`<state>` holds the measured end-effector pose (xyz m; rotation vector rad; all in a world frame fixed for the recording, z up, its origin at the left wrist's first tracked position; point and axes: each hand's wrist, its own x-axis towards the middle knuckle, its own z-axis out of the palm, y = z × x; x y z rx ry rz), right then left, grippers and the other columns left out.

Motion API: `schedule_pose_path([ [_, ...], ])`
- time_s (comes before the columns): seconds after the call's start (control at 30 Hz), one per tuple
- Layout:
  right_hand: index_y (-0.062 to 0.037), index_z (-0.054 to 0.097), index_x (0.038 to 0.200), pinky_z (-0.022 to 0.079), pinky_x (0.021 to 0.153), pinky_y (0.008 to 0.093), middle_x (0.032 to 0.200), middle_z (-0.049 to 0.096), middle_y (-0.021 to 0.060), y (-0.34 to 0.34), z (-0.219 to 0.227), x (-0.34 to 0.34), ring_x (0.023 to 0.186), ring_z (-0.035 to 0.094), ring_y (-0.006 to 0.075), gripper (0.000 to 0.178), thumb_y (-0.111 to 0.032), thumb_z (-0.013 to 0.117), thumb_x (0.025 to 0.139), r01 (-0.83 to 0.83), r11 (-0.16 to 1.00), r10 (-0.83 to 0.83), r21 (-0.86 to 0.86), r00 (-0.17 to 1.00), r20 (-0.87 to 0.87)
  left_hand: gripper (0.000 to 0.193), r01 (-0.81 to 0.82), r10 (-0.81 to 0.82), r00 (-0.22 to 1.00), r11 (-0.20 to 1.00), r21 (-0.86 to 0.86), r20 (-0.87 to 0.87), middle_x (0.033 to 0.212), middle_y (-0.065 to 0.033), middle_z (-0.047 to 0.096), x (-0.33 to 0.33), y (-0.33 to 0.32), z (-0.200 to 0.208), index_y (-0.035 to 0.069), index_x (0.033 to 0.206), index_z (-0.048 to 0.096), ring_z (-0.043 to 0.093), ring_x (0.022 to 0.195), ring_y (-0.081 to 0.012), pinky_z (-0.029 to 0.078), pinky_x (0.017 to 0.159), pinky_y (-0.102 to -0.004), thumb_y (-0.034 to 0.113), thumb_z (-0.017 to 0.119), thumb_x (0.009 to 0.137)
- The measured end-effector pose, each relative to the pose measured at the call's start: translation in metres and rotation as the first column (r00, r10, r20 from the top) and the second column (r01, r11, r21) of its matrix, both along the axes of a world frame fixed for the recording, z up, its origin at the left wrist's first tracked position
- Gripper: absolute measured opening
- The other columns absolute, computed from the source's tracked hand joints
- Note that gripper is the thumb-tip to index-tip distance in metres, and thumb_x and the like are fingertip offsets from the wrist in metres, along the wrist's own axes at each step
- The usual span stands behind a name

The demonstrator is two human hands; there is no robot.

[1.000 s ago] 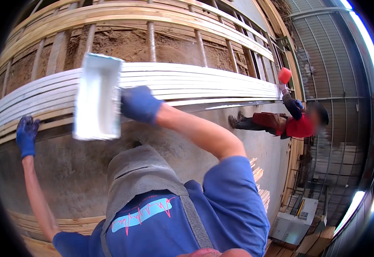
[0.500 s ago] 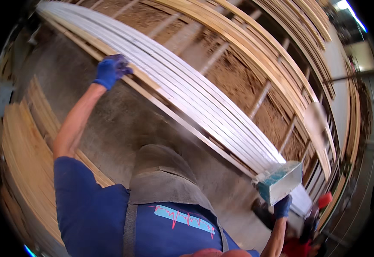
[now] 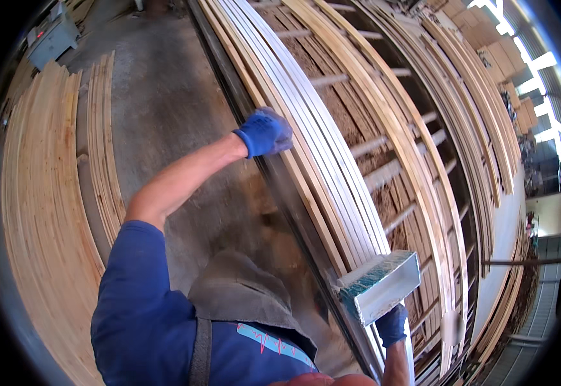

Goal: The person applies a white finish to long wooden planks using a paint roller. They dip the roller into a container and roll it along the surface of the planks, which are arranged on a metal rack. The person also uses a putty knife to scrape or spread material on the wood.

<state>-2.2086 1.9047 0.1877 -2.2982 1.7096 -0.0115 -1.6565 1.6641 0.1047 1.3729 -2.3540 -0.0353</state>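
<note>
My left hand (image 3: 267, 132), in a blue glove, has its fingers closed over the near edge of a long bare wooden strip (image 3: 302, 186). Beside that strip lie several long strips coated white (image 3: 324, 132), packed edge to edge. At the lower right, my right hand (image 3: 392, 325), also gloved, grips a box-shaped coating applicator (image 3: 383, 286), white inside with teal, paint-smeared sides. The applicator sits over the near end of the strips, and the fingers behind it are partly hidden.
A dark metal rail (image 3: 280, 193) runs along the near side of the strips. Beyond them, bare boards (image 3: 390, 122) rest on a slatted rack above sawdust. Stacked light wood panels (image 3: 39, 193) lie at left, near a grey cabinet (image 3: 54, 38).
My view has turned, so the strips now run more steeply. In the picture, my left hand is farther right and slightly lower, and the applicator has shifted left. Both hands keep their grip.
</note>
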Motion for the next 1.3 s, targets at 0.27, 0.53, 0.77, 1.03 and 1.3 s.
schedule_pose_path([
  [0.27,-0.0094,0.066,0.112,0.055,0.072,0.0398,0.092,0.073,0.0112,-0.072,-0.003,0.102,0.085,0.071,0.0304,0.038,-0.030,0.074,0.080,0.096,0.995,-0.098,0.030,0.993,0.065,0.031,-0.184,0.178,0.982,0.974,-0.134,-0.060,0.082,-0.0107,0.068,0.153,-0.093,-0.002,0.011,0.084,0.070,0.065,0.081,-0.0314,0.048,0.079,-0.0449,0.041,0.075,0.075],
  [0.53,-0.0079,0.065,0.116,0.056,0.074,0.0386,0.093,0.073,0.0109,-0.151,-0.003,0.177,0.087,0.071,0.0291,0.040,-0.032,0.071,0.084,0.051,0.997,-0.054,0.060,0.998,0.041,0.038,-0.145,0.143,0.989,0.964,0.223,0.025,0.071,-0.0116,0.064,0.178,-0.152,-0.006,0.009,0.067,0.061,0.064,0.069,-0.0277,0.051,0.063,-0.0427,0.043,0.074,0.077],
  [0.77,-0.0138,0.072,0.099,0.055,0.069,0.0451,0.091,0.072,0.0132,-0.264,0.007,0.312,0.084,0.069,0.0343,0.024,-0.028,0.069,0.080,-0.138,0.988,0.144,0.065,0.985,-0.097,0.044,0.088,-0.041,0.986,0.953,0.291,-0.164,0.060,-0.0078,0.058,0.200,-0.179,-0.011,0.011,0.066,0.060,0.060,0.061,-0.0223,0.051,0.066,-0.0407,0.050,0.062,0.087],
  [1.03,-0.0120,0.072,0.093,0.054,0.064,0.0451,0.081,0.071,0.0147,-0.394,0.004,0.519,0.076,0.068,0.0367,0.021,-0.027,0.070,0.078,-0.192,0.981,0.191,-0.020,0.981,-0.037,0.015,-0.056,-0.016,0.872,0.990,-0.133,-0.488,0.076,-0.0101,0.070,0.407,-0.242,-0.012,0.007,0.076,0.068,0.068,0.068,-0.0212,0.057,0.066,-0.0362,0.019,0.068,0.086],
  [1.3,-0.0081,0.071,0.089,0.054,0.065,0.0494,0.076,0.068,0.0211,-0.559,-0.006,0.768,0.073,0.067,0.0401,0.024,-0.030,0.062,0.085,-0.179,0.975,0.167,-0.128,0.981,-0.098,0.019,-0.365,0.458,0.731,0.889,0.277,-0.506,0.084,-0.0173,0.069,0.607,-0.231,-0.079,0.004,0.091,0.069,0.066,0.074,-0.0370,0.054,0.067,-0.0412,0.022,0.066,0.088],
])
